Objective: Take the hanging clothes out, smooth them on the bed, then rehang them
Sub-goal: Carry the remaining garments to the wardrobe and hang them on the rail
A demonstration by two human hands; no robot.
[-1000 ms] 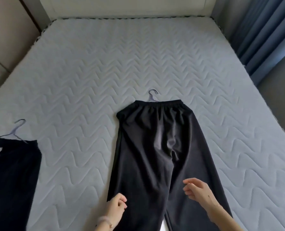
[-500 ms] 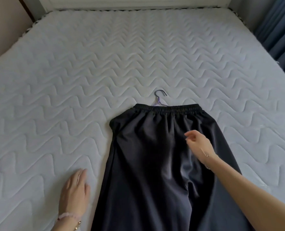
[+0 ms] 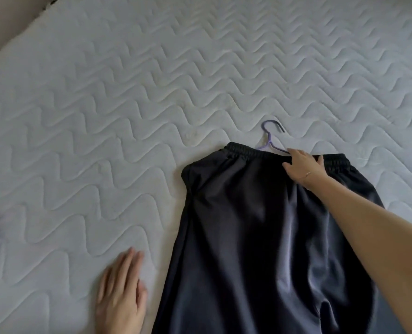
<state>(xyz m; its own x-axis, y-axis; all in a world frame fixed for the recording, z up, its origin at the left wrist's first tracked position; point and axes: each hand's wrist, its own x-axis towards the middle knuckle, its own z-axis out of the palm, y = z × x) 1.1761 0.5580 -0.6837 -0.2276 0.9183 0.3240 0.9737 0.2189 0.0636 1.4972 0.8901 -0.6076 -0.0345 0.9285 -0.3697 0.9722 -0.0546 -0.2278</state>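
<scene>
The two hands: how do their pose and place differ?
The left hand lies flat on the mattress, fingers straight; the right hand rests on the black trousers' waistband by the purple hanger. The left hand is nearer the camera than the right hand. Both are palm down.

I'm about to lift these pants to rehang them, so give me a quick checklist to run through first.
1. Hanger in waistband: ok, hook pokes out above it.
2. Grip of right hand: cannot tell, it lies on the waistband.
3. Pants smooth: not ok, folds below the waistband.
4. Left hand free: ok, flat on the mattress.
5. Hems lined up: cannot tell, out of frame.
</scene>
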